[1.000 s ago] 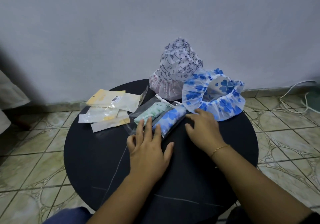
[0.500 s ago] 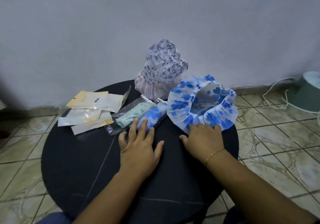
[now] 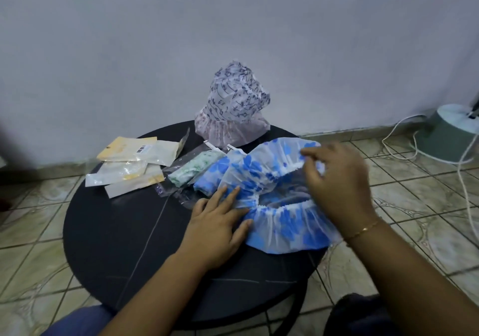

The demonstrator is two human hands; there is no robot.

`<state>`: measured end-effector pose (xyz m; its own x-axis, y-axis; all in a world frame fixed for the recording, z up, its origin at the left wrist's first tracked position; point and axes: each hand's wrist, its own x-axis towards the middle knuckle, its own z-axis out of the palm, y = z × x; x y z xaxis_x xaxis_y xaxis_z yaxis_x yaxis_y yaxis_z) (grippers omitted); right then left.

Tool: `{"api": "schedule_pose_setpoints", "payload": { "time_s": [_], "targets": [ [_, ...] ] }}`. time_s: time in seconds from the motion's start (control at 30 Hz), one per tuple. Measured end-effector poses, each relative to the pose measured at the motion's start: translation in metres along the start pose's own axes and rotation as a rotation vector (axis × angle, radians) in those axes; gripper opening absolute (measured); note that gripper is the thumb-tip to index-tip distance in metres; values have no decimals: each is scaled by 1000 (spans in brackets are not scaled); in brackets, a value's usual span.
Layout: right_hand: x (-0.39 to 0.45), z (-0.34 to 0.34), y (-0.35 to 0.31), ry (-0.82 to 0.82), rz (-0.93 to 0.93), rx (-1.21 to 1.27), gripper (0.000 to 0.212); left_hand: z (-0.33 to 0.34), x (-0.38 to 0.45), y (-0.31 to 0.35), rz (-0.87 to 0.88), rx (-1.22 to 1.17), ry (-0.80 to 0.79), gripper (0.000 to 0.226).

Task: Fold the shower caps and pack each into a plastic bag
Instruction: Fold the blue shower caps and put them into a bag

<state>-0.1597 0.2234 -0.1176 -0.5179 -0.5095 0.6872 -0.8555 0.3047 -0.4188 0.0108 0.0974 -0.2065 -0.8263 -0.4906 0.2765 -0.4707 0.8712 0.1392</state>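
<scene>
Right hand [image 3: 337, 180] pinches the blue shower cap [image 3: 280, 221]; left hand [image 3: 217, 221] presses it flat, fingers spread.

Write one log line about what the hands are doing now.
left hand: flat, pressing blue cap | right hand: pinching cap's rim | two caps bagged | music-note cap: untouched

Blue-flowered shower cap [image 3: 280, 221] lies open, unfolded, unbagged.
</scene>
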Motion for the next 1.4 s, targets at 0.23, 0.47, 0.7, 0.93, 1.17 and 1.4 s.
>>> {"api": "schedule_pose_setpoints", "payload": {
  "time_s": [0.23, 0.47, 0.7, 0.93, 1.17, 1.4],
  "targets": [
    [11, -15, 63, -458, 725, 287, 50, -8, -14, 4, -73, -118, 1, 69],
    [4, -5, 82, -457, 945, 402, 40, -23, -19, -7, -87, -168, -414, 125],
    [1, 4, 81, -745, 701, 87, 26, -54, -29, -15, -176, -260, -628, 123],
    [-1, -1, 28, -1100, 652, 125, 19, -61, -38, -23, -304, -201, -465, 144],
    [29, 12, -17, -954, 306, -164, 21, -68, -53, -56, -299, -149, -629, 149],
    [54, 117, -65, -879, -204, -13, 60, -74, -57, -69, -294, -217, -662, 133]
  ]
}}
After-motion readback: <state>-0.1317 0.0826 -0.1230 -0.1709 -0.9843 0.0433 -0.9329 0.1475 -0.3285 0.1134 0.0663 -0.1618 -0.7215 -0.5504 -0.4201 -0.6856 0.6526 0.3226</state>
